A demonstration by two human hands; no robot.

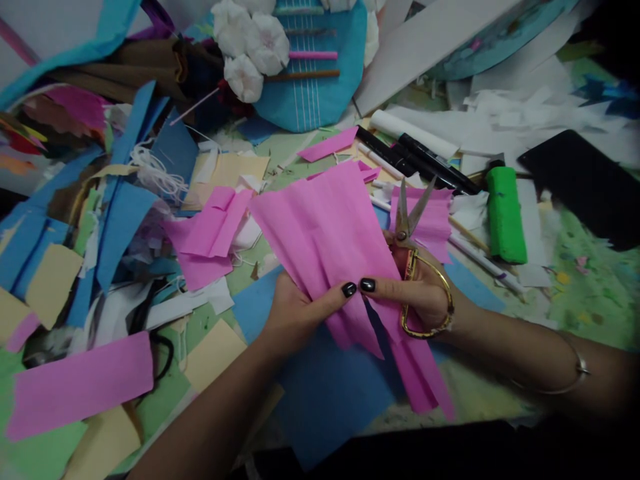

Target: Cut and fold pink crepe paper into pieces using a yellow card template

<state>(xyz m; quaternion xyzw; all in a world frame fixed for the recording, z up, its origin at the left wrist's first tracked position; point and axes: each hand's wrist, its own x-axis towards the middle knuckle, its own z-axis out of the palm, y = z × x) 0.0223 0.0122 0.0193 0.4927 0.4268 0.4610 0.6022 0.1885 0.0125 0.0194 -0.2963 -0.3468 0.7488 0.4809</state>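
A sheet of pink crepe paper (325, 227) is stretched between my two hands, with a slit running up from its lower edge. My left hand (297, 310) pinches it, thumb on top and fingers hidden behind. Close beside that thumb, my right hand (423, 293) grips the paper too, its thumb pressed on the pink surface. Gold-handled scissors (409, 223) hang in the same right hand, handle loops around the palm and blades spread apart, pointing away from me. Under the paper lies a blue sheet (333, 393).
Pink scraps (85, 380) and blue paper pieces (125, 220) litter the left side. Black markers (425, 160) and a green bottle-shaped object (506, 213) lie at right. At the back stands a blue guitar-shaped piece (320, 87) with white flowers (267, 43). A black flat object (580, 180) lies far right.
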